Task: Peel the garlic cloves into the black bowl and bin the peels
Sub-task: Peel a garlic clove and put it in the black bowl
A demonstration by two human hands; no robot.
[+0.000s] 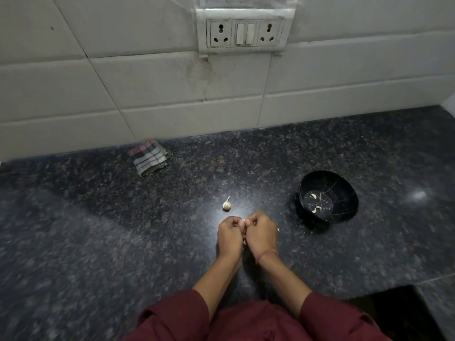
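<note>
A white tiled wall (147, 82) fills the upper half of the view, and a dark speckled stone counter (98, 230) runs below it. At the bottom edge are the person's maroon sleeves (177, 316), with both bare forearms reaching forward over the middle of the counter.

A white socket panel (245, 30) sits high on the wall, with two sockets and switches between them. The black bowl (320, 183) stands on the counter to the right of the hands, near them but apart, and appears tipped toward the camera. A folded checked cloth (149, 157) lies well off to the left, against the foot of the wall.

The left hand (230, 236) and right hand (261, 233) are pressed side by side, knuckles up, fingers curled tight inward. Between their fingertips they pinch a garlic clove (243, 221) – only a small pale spot of it shows, the rest hidden by the fingers. A thin thread band (267, 254) circles the right wrist.

A garlic bulb (226, 204) with its pointed stem up lies on the counter just beyond the left hand, not touching it. Inside the bowl lie peeled cloves (313, 196) – one pale cluster at the back of the bottom and another at the front. A tiny pale scrap (278, 229) shows at the right hand's outer edge; what it is cannot be told.
</note>
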